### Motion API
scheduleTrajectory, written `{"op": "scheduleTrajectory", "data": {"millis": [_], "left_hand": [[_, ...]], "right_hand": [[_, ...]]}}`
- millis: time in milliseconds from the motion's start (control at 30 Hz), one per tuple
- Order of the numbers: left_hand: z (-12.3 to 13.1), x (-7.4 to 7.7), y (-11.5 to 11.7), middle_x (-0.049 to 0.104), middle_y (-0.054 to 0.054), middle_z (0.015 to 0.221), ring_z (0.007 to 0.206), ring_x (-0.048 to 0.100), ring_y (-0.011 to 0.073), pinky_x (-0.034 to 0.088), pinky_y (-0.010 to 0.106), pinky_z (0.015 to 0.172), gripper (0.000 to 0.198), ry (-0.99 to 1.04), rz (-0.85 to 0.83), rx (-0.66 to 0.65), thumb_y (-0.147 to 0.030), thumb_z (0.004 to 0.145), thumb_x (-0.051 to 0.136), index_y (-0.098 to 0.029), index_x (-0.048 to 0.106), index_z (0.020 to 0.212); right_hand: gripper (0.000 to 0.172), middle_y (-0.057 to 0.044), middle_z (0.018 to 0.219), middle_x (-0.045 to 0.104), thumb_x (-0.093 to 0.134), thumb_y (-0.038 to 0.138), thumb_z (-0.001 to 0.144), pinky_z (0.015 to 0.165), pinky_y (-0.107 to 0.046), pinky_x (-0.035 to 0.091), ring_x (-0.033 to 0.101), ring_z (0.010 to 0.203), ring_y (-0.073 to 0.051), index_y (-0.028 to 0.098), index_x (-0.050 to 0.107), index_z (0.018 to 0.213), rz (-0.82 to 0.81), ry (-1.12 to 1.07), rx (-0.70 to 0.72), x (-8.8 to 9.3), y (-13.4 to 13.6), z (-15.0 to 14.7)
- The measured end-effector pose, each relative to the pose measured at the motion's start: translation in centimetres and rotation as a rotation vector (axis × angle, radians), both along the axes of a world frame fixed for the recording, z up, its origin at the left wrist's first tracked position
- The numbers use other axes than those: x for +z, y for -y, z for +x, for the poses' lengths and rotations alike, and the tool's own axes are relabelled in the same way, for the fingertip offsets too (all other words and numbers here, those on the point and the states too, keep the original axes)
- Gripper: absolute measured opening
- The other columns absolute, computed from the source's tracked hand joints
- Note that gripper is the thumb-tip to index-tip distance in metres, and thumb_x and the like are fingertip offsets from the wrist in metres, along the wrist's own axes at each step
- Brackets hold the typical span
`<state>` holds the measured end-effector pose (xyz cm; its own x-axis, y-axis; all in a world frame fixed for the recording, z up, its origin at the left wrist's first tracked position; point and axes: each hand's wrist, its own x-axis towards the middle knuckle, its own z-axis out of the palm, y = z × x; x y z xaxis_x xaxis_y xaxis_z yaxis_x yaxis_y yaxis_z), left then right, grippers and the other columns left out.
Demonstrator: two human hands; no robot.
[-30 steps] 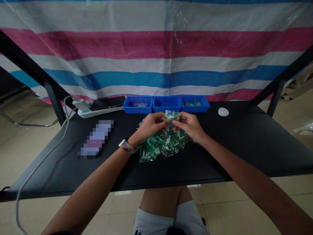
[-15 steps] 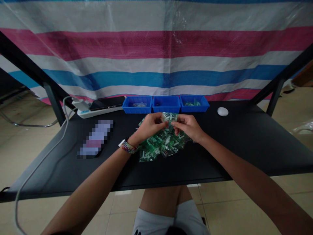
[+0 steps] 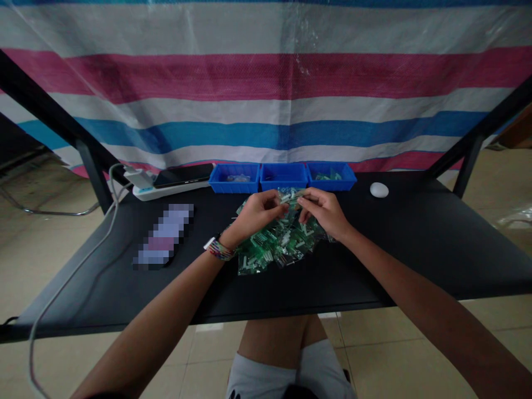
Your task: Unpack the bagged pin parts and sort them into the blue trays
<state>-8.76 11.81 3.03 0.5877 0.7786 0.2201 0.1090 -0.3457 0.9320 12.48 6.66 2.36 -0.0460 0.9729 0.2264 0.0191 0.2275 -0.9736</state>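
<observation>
My left hand [image 3: 262, 211] pinches the left side of a small clear plastic bag [image 3: 286, 194] with pale pieces in it. At the bag's right side, my right hand [image 3: 322, 208] is closed with thumb and fingertips on its edge. Both hands hold it just above a heap of similar clear bags [image 3: 266, 249], which show green and white contents. The exact pieces inside are too small to make out. A woven band and a white-faced watch or bracelet [image 3: 219, 247] circle my left wrist.
Behind the hands stand a left blue bin [image 3: 235, 188], a middle blue bin [image 3: 284, 187] and a right blue bin [image 3: 331, 185]. A white mouse [image 3: 379, 190] lies right. Leftward are a blurred-out phone [image 3: 166, 235], a power strip [image 3: 174, 191] and a cable [image 3: 78, 271].
My right hand has shifted slightly to the right, its fingers now further over the bag's edge. My left hand stays nearly in place, still pinching the bag.
</observation>
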Motion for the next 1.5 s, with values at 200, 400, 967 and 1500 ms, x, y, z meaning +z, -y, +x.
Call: {"op": "scheduleTrajectory", "data": {"millis": [200,400,967,1500], "left_hand": [[-0.2,0.2,0.1,0.074,0.005,0.088,0.074,0.071,0.0146,0.056,0.027,0.068,0.029,0.033,0.03,0.051,-0.032,0.096,0.067,-0.014,0.069,0.119],[-0.3,0.6,0.2,0.072,0.002,0.084,0.071,0.07,0.0135,0.056,0.025,0.066,0.023,0.069,0.008,-0.039,-0.021,0.094,0.061,-0.015,0.068,0.115],[-1.0,0.7,-0.5,0.077,0.009,0.132,0.123,0.069,0.0279,0.048,0.048,0.112,0.022,-0.255,0.503,-0.202,-0.029,0.095,0.07,-0.025,0.084,0.112],[-1.2,-1.1,-1.4,0.075,0.009,0.118,0.111,0.072,0.0236,0.052,0.039,0.106,0.019,-0.358,0.58,-0.167,-0.018,0.095,0.065,-0.022,0.081,0.104]], "right_hand": [[0.049,-0.001,0.083,0.075,0.082,0.059,0.085,0.052,-0.027,0.06,0.069,0.053,-0.014,0.023,0.067,0.115,0.132,-0.009,-0.3,0.7,-2.0,3.2],[0.052,-0.011,0.112,0.079,0.067,0.055,0.093,0.049,-0.029,0.058,0.071,0.055,-0.016,0.02,0.07,0.132,0.06,0.387,-0.534,-0.7,-4.7,9.4],[0.015,-0.005,0.093,0.07,0.063,0.018,0.09,0.064,-0.032,0.049,0.06,0.063,-0.016,0.02,0.079,0.09,0.346,0.722,-0.228,0.1,-2.1,5.2],[0.013,-0.004,0.094,0.072,0.076,0.01,0.088,0.079,-0.032,0.045,0.059,0.084,-0.019,0.022,0.077,0.094,0.335,0.953,0.127,-0.7,-0.7,2.3]]}}
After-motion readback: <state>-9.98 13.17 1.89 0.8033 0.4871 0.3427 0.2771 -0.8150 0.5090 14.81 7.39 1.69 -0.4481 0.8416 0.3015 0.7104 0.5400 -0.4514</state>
